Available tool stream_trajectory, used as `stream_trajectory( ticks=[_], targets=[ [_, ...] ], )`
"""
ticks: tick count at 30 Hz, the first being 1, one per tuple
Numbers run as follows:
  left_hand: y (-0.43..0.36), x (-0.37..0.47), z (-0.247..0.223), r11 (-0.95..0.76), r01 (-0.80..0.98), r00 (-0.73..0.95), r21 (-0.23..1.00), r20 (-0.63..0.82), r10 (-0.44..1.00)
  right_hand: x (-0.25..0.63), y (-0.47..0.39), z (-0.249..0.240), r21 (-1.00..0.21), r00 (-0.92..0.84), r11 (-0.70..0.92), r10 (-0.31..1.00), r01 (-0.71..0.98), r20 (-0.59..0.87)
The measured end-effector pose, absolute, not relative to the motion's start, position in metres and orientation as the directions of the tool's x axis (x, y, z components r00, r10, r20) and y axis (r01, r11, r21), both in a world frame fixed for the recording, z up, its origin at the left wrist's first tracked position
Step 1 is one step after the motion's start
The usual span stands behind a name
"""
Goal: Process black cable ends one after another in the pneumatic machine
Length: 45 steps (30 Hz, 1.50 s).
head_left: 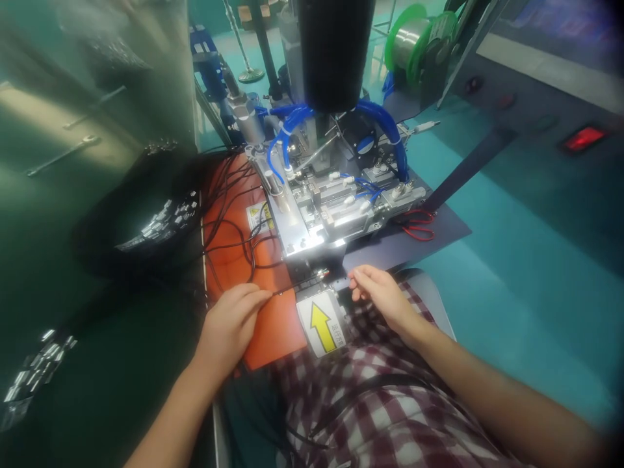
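Note:
My left hand point(234, 318) is closed in a pinch on a thin black cable point(292, 286) above the orange surface. The cable runs right to an end with small coloured wires point(322, 273) at the front of a metal machine point(336, 208). Just right of that end, my right hand point(375, 292) has its fingers curled and the thumb pressed to the index finger. Whatever lies between those fingertips, if anything, is too small to make out. Below the cable end, a white label with a yellow arrow point(320, 322) covers a block.
Several black cables point(248, 240) lie across the orange surface point(277, 331). At left, a dark bundle with shiny metal ends point(170, 221) and a wrench point(63, 156) rest on a green surface. Red loops point(418, 225) lie beside the machine. A green wire spool point(407, 42) stands behind.

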<state>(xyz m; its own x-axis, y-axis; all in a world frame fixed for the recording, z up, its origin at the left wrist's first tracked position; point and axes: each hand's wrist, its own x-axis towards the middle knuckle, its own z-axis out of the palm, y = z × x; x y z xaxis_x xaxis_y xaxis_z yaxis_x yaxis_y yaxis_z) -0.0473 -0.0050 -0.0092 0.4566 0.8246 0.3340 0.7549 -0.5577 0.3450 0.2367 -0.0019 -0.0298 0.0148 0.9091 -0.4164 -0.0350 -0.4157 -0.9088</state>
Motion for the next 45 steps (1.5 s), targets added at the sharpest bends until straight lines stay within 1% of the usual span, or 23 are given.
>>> stream_trajectory(
  ticks=[2, 5, 7, 9, 13, 16, 21, 24, 29, 34, 39, 45],
  targets=[
    [-0.004, -0.047, -0.006, -0.589, 0.753, 0.486, 0.294, 0.356, 0.798, 0.241, -0.007, -0.028, -0.905, 0.011, -0.425, 0.905, -0.019, -0.425],
    [-0.006, -0.046, 0.001, -0.625, 0.764, 0.536, 0.160, 0.382, 0.753, 0.249, -0.014, -0.026, -0.900, -0.001, -0.436, 0.900, 0.019, -0.436],
    [-0.012, -0.043, 0.006, -0.615, 0.785, 0.555, 0.072, 0.361, 0.750, 0.254, -0.019, -0.027, -0.899, -0.006, -0.435, 0.900, 0.048, -0.435],
    [-0.020, -0.039, 0.008, -0.596, 0.802, 0.553, 0.036, 0.333, 0.764, 0.260, -0.024, -0.033, -0.901, -0.006, -0.426, 0.904, 0.077, -0.428],
    [-0.037, -0.029, 0.001, -0.533, 0.843, 0.485, 0.065, 0.334, 0.808, 0.279, -0.040, -0.060, -0.896, 0.003, -0.417, 0.907, 0.157, -0.421],
    [-0.043, -0.025, -0.005, -0.490, 0.868, 0.439, 0.077, 0.338, 0.832, 0.305, -0.057, -0.094, -0.875, 0.022, -0.407, 0.909, 0.263, -0.416],
    [-0.046, -0.025, -0.008, -0.462, 0.882, 0.411, 0.095, 0.329, 0.850, 0.357, -0.089, -0.147, -0.795, 0.121, -0.393, 0.916, 0.463, -0.382],
    [-0.047, -0.025, -0.007, -0.453, 0.886, 0.402, 0.095, 0.328, 0.855, 0.373, -0.099, -0.165, -0.752, 0.122, -0.382, 0.917, 0.537, -0.379],
    [-0.050, -0.022, -0.006, -0.428, 0.897, 0.376, 0.113, 0.317, 0.871, 0.372, -0.096, -0.171, -0.682, 0.099, -0.356, 0.917, 0.639, -0.386],
    [-0.050, -0.025, -0.003, -0.405, 0.903, 0.358, 0.141, 0.271, 0.893, 0.368, -0.091, -0.169, -0.628, 0.108, -0.365, 0.906, 0.688, -0.409],
    [-0.021, -0.035, -0.003, -0.379, 0.908, 0.338, 0.178, 0.223, 0.915, 0.363, -0.093, -0.170, -0.587, 0.120, -0.373, 0.898, 0.719, -0.423],
    [0.003, -0.042, -0.003, -0.361, 0.904, 0.317, 0.227, 0.211, 0.925, 0.363, -0.096, -0.173, -0.553, 0.122, -0.359, 0.900, 0.752, -0.418]
  ],
)
